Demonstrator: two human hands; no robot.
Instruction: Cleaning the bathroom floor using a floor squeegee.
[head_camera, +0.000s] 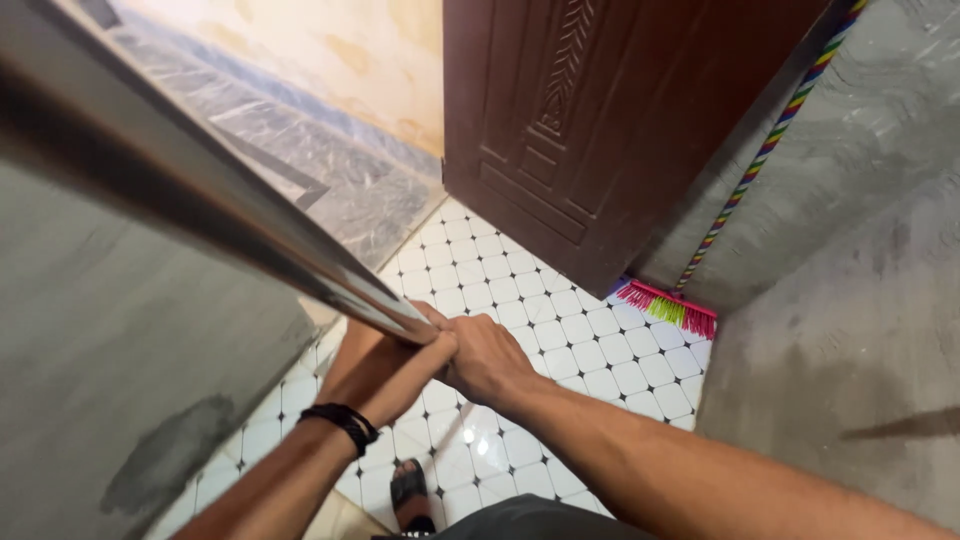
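Steel pole, slanting down-right into hands

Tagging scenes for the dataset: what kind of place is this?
Probably a small room in a home, perhaps a bathroom: white tiled floor, carved brown door, broom in the corner. Both hands grip a metal pole.

Silver metal pole; white floor tiles with black diamond dots; dark brown carved door; broom at 3 o'clock, pink-green bristles, rainbow-striped handle; black wristband; grey walls.
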